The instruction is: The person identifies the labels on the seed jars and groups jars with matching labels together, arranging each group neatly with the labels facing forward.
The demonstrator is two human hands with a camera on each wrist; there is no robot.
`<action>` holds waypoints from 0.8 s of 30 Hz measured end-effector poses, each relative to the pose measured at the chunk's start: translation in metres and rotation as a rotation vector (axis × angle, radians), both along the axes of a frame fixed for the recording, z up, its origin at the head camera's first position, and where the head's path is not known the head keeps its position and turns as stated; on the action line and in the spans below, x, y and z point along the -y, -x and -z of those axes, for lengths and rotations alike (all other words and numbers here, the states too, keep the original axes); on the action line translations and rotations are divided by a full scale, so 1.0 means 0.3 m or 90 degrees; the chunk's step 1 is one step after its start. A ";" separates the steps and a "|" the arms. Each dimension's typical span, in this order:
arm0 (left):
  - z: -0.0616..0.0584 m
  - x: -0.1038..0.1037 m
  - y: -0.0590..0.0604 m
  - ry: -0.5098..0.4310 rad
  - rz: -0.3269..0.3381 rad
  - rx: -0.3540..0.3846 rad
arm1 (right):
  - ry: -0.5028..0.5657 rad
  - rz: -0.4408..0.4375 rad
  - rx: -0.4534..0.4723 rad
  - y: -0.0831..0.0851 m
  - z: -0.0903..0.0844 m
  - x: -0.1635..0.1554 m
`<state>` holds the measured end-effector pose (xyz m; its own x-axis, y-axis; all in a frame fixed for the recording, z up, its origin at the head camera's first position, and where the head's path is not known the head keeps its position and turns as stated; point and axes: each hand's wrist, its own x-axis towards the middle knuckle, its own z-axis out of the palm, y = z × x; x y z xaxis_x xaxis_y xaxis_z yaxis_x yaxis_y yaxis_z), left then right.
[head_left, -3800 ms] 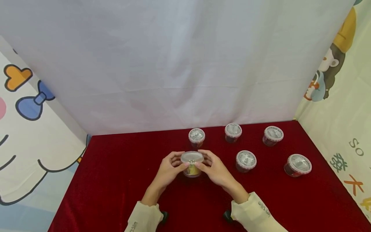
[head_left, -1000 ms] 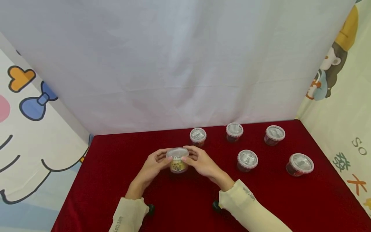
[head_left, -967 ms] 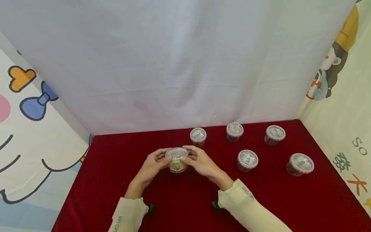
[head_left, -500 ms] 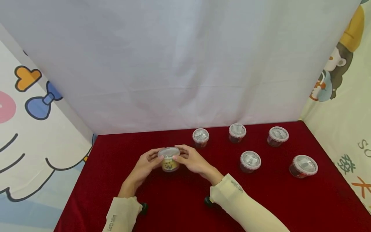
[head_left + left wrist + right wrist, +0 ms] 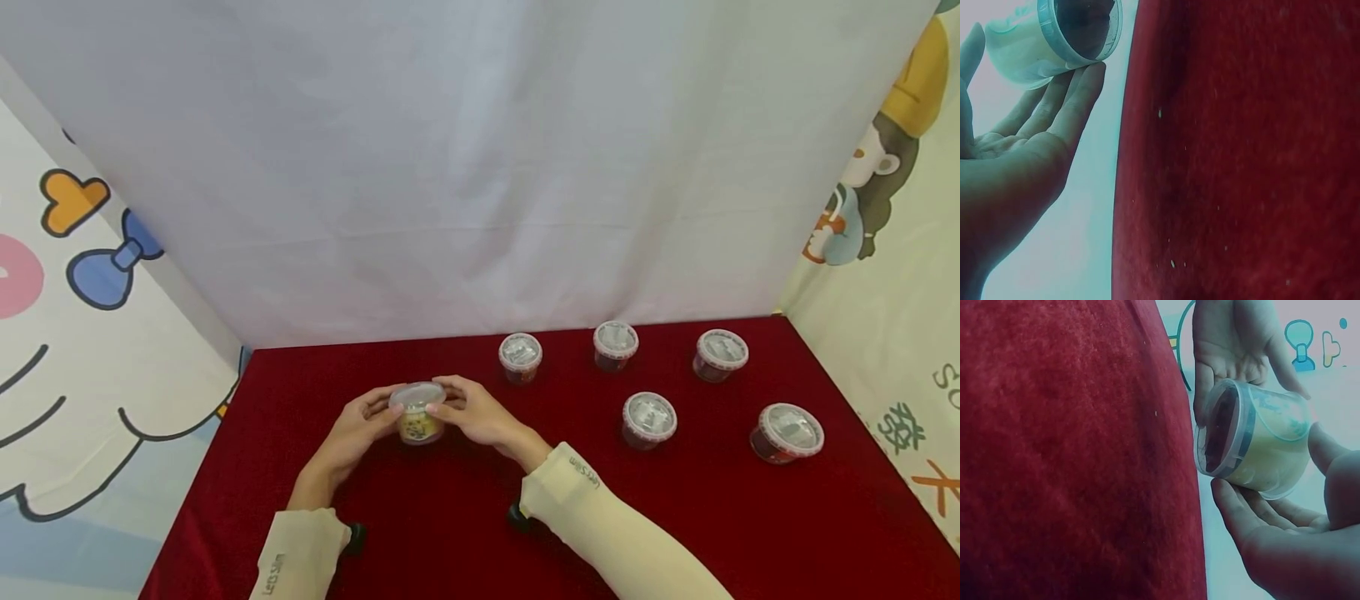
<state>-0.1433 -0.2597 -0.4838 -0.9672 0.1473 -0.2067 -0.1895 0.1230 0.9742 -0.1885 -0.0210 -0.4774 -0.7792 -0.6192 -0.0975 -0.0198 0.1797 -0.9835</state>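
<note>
cup: small clear plastic cup (image 5: 418, 417) w/ a see-thru lid, yellowish stuff w/ dark bits inside. It's upright, held betw both hands over the left-middle of the red cloth (image 5: 465, 550). Can't tell from the head view if the base touches the cloth or sits just above it.

left hand: left hand (image 5: 352, 433) is on the cup's left side, fingers curved up round the wall, tips near the lid rim. In the left wrist view the fingers (image 5: 1069, 103) look fairly straight under the cup (image 5: 1054, 37), pads touching the rim/wall. So holding, not a tight squeeze afaict.

right hand: right hand (image 5: 472, 414) is on the right side, fingers wrapped over the far edge of the lid, thumb at the near side. In the right wrist view the cup (image 5: 1254, 440) lies across the fingers (image 5: 1241, 512) w/ the other hand's palm right behind it. Gripping the cup.

sleeves: both arms in cream long sleeves, some small text printed at the cuffs.

other cups: 5 more lidded cups w/ dark contents, all on the right half, well apart from the hands. 3 in a back row (image 5: 521, 357) (image 5: 616, 344) (image 5: 721, 354), 2 nearer (image 5: 649, 419) (image 5: 787, 432).

backdrop: white sheet (image 5: 465, 167) behind, cartoon-print panels (image 5: 90, 333) on both sides.
</note>
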 end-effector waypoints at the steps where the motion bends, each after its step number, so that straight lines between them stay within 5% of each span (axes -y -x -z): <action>1: 0.002 0.005 0.001 0.000 0.000 0.001 | 0.002 0.000 0.008 0.003 0.002 0.005; 24: 0.013 0.092 0.020 0.005 0.004 -0.011 | -0.005 -0.007 0.013 0.056 0.010 0.105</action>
<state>-0.1493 -0.2872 -0.4877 -0.9697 0.1516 -0.1914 -0.1720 0.1324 0.9762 -0.2052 -0.0526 -0.4802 -0.7704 -0.6265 -0.1183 -0.0012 0.1870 -0.9824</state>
